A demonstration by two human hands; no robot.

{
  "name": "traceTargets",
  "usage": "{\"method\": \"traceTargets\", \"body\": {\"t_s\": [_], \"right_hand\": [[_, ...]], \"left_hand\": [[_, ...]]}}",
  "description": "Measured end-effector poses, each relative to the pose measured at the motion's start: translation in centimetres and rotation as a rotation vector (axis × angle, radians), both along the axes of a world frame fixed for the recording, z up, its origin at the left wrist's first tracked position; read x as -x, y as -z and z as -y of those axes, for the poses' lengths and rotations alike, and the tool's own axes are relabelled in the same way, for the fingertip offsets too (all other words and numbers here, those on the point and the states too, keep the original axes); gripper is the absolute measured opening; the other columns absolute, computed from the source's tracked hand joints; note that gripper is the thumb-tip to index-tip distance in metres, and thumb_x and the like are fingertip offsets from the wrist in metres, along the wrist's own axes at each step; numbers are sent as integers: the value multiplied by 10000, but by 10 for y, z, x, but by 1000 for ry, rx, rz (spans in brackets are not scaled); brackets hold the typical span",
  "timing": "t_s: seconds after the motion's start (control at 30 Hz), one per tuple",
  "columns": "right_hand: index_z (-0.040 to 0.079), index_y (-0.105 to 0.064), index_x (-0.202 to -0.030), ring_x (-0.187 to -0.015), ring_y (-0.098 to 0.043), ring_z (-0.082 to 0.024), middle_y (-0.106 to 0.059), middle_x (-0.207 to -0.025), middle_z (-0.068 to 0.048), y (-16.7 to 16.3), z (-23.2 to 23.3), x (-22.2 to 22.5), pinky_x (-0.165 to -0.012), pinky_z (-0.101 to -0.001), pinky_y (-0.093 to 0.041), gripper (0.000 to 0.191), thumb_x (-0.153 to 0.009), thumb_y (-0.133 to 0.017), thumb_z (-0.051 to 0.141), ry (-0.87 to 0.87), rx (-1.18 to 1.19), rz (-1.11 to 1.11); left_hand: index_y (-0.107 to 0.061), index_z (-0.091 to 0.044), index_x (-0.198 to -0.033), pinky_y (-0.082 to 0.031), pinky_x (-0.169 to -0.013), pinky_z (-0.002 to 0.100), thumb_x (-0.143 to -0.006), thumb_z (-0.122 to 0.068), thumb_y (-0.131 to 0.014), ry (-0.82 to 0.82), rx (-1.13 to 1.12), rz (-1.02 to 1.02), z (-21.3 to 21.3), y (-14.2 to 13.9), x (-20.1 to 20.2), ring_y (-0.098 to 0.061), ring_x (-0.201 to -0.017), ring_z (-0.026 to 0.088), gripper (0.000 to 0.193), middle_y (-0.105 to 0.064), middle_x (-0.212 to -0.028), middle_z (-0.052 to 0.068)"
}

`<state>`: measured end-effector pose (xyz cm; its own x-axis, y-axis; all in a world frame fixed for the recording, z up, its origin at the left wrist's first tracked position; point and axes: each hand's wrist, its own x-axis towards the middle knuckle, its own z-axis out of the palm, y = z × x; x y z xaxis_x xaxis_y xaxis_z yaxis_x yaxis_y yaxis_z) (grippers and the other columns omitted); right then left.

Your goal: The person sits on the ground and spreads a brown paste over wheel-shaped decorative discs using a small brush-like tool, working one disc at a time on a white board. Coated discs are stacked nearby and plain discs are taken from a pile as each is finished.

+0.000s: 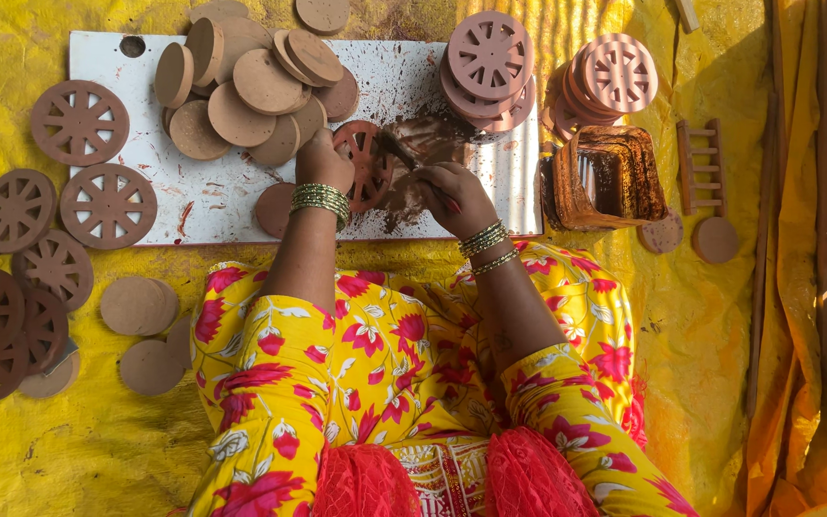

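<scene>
We see the left hand point(323, 161) w/ fingers curled down, pressing on the rim of a wet reddish-brown clay wheel disc w/ cut-out spokes point(364, 165); it pins the disc flat on the white rectangular work board point(212, 196), which is smeared w/ clay. Left wrist carries a stack of green bangles point(320, 198), forearm running straight up from the lap.

The right hand point(454, 196) is closed in a pinch round a thin dark tool w/ a reddish handle end point(418, 168); its tip lies approx. at the disc's right edge, though we can't tell exactly where it touches. Right wrist is bent inward, forearm angled up from lower right.

The wheel disc sits at the board's centre, near its front edge, just below a heap of plain round tan clay discs point(251, 86). One more plain disc point(275, 208) lies half under the left wrist. Right of the hands, just beside the board, stands a rusty-brown square container point(614, 177), w/ pale pink cut wheel stacks point(490, 57) behind it. Darker cut wheels point(78, 122) lie on the board's left end and on the yellow sheet point(69, 450).
</scene>
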<state>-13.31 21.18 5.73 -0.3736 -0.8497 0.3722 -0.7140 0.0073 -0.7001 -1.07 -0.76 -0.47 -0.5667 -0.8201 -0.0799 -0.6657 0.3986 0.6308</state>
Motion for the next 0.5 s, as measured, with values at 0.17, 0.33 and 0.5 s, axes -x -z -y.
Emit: {"method": "traceTargets", "body": {"t_s": [0.17,0.33,0.5], "right_hand": [[55,-671,-1125,-897,-698,-344,-709,-974,-139,5,-3,-7,-783,-423,-563,204,-937,-725,112,-16,-16,34],[66,-675,-1091,-882,-678,-371,-693,-941,-142,12,8,-18,-764,-453,-546,174,-935,-729,123,-45,-37,-23],[79,-694,-1070,-860,-691,-346,-715,-918,-134,13,6,-18,-734,-427,-552,148,-931,-700,128,69,-48,-9]], "left_hand": [[-682,-44,-1119,-561,-846,471,-944,-170,-669,-1,-84,-32,2,4,-5,-703,-1004,394,216,-732,-1047,218],[-705,-59,-1118,-557,-866,476,-947,-165,-650,47,-74,136,3,9,-9,-697,-1032,384,209,-726,-1079,210],[-705,-59,-1120,-548,-875,476,-932,-196,-669,-5,-85,139,5,9,-9,-688,-1039,385,236,-721,-1090,209]]}}
